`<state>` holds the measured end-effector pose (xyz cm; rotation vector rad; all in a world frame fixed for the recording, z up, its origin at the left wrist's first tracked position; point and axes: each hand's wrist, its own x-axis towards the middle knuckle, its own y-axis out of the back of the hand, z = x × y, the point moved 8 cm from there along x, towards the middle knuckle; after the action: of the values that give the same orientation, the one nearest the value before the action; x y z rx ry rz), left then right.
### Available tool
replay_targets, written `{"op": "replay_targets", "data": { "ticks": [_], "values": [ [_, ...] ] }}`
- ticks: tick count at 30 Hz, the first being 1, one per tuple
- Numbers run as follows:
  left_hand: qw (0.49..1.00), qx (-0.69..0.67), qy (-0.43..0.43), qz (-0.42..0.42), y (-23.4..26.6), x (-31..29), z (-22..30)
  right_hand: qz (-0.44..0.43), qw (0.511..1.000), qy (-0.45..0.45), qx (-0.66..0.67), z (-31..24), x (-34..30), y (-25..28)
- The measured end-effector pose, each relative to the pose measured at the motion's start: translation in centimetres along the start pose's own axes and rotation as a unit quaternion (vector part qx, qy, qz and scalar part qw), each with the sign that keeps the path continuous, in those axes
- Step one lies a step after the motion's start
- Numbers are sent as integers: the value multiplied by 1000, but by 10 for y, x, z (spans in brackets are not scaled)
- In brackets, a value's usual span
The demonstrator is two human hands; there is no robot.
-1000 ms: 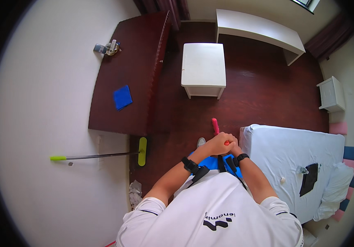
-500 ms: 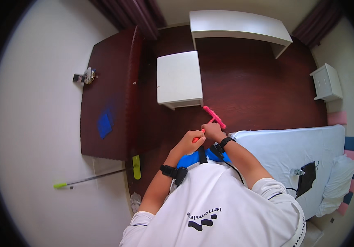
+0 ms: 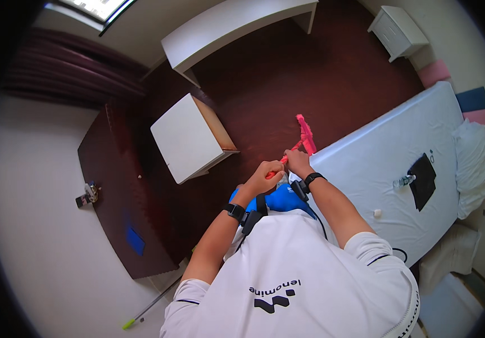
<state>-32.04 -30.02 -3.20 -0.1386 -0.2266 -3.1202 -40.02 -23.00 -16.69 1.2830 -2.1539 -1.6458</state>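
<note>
Brush [image 3: 306,136] beside the bed's [image 3: 377,163] corner gains a wider hold as left hand [image 3: 264,178] and right hand [image 3: 298,162], earlier bunched, curl fingers round it.

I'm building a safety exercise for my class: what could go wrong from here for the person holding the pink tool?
The pink tool has its head apparently near a corner of the bed, so a swing might catch there. The right grip also looks close to that corner and could knock it. Bumping the bed might roll the clear bottle lying on it.
</note>
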Motion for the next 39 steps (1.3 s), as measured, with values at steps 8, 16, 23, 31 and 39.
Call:
{"op": "replay_targets", "data": {
  "ticks": [8, 16, 23, 31, 39],
  "values": [
    [996, -11, -16, -84, -1, 70, -8, 54, 997, -46, 20, 45, 31, 21],
    [980, -2, -8, -200, 23, 159, -13, 132, 981, -106, 93, 63, 71, 73],
    [965, -12, 16, -263, 34, 216, -4, 149, 969, -141, 140, 77, 100, 113],
    [901, 22, -72, -428, -16, 230, -9, 143, 940, -272, 148, 139, 95, 92],
    [875, 10, -130, -466, -80, 282, -18, 182, 939, -237, 172, 209, 97, 123]
  ]
}}
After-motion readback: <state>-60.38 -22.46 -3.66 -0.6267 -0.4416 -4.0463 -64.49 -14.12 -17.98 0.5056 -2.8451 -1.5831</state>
